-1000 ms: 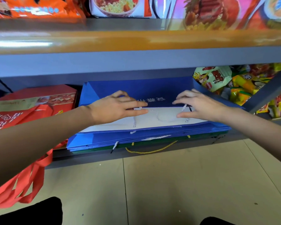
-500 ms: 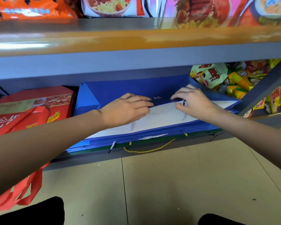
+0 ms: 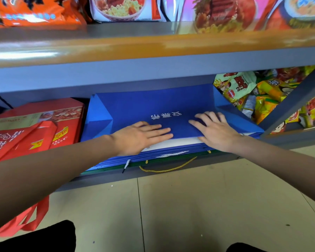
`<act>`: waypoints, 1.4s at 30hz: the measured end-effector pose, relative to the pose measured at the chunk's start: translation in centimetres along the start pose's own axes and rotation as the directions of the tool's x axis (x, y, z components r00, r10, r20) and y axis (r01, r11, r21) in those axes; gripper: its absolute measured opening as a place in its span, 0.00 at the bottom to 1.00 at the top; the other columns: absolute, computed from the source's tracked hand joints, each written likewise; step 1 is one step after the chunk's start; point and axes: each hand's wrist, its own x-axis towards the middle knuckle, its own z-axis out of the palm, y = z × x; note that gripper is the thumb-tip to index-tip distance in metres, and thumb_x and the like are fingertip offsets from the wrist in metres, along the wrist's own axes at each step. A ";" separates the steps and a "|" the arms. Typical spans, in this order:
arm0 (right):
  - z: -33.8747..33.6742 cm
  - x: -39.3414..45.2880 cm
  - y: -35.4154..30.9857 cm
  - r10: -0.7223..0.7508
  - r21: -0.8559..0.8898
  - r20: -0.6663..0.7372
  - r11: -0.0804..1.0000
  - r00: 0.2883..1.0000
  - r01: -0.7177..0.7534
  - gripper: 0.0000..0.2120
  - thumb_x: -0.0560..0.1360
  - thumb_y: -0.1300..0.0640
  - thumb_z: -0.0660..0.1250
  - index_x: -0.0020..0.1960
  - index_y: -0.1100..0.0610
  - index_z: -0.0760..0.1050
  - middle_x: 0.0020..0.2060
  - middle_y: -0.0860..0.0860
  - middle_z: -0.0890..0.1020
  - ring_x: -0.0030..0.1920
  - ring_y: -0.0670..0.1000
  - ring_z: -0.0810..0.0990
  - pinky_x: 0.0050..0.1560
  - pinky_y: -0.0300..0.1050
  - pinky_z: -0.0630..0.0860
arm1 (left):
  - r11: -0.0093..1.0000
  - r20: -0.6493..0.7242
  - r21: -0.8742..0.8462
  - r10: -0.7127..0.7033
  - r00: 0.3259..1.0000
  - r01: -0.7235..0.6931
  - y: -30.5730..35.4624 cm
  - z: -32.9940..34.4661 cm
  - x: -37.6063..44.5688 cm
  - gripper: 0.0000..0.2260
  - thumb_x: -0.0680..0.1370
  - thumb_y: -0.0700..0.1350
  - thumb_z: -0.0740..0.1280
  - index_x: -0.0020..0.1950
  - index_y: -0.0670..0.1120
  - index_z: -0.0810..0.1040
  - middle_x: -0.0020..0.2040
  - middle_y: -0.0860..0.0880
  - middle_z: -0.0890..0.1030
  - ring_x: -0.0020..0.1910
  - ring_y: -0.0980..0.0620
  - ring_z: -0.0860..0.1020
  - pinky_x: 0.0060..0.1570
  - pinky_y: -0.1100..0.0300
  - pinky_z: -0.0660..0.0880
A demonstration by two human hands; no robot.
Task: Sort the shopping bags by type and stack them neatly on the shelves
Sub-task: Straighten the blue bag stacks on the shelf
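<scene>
A stack of flat blue paper shopping bags lies on the bottom shelf, with a green bag with a yellow cord handle at the bottom of the pile. The top bag shows white printed characters. My left hand lies flat on the top bag's near edge, fingers straight. My right hand presses flat on the same bag a little to the right. A strip of white bag interior shows under the top flap between my hands.
Red fabric and paper bags lie left of the blue stack, their handles hanging to the floor. Snack packets fill the shelf space to the right behind a slanted grey brace. An upper shelf holds noodle packs. Beige tiled floor lies below.
The top bag's blue flap has been folded down toward me over the white interior and rope handles. Both hands moved from holding the flap to pressing flat on it.
</scene>
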 end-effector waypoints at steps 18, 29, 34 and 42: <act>-0.8 -1.1 3.6 -0.152 0.009 0.168 0.988 0.974 0.153 0.36 0.71 0.30 0.38 0.75 0.42 0.38 0.75 0.46 0.43 0.73 0.52 0.46 0.70 0.54 0.58 | 0.997 0.122 -0.010 0.076 0.990 -0.075 1.0 -0.5 -0.1 0.23 0.82 0.55 0.40 0.67 0.60 0.25 0.68 0.60 0.26 0.76 0.50 0.39 0.74 0.54 0.46; -0.3 1.7 0.9 -0.155 0.064 0.232 0.987 0.960 0.144 0.47 0.71 0.33 0.62 0.76 0.46 0.36 0.75 0.50 0.38 0.74 0.56 0.43 0.70 0.57 0.53 | 0.863 0.349 -0.364 -0.223 0.910 0.351 2.2 0.3 1.2 0.29 0.79 0.64 0.44 0.75 0.58 0.35 0.77 0.53 0.37 0.76 0.50 0.38 0.74 0.45 0.44; -1.1 1.8 0.7 -0.122 0.210 0.185 0.974 0.975 0.082 0.52 0.66 0.35 0.69 0.76 0.46 0.38 0.75 0.49 0.40 0.74 0.56 0.43 0.71 0.60 0.52 | 0.907 0.276 -0.236 -0.281 0.919 0.348 2.3 -0.4 1.3 0.26 0.81 0.58 0.45 0.76 0.54 0.39 0.78 0.52 0.44 0.76 0.48 0.48 0.72 0.47 0.52; -4.1 1.8 2.3 0.014 0.551 -0.095 0.833 0.995 0.041 0.40 0.70 0.41 0.69 0.75 0.47 0.54 0.74 0.48 0.51 0.74 0.57 0.49 0.71 0.59 0.57 | 0.951 -0.296 0.152 -0.217 0.930 0.270 0.1 0.1 -2.8 0.28 0.73 0.43 0.62 0.72 0.39 0.60 0.67 0.41 0.73 0.54 0.44 0.79 0.54 0.48 0.74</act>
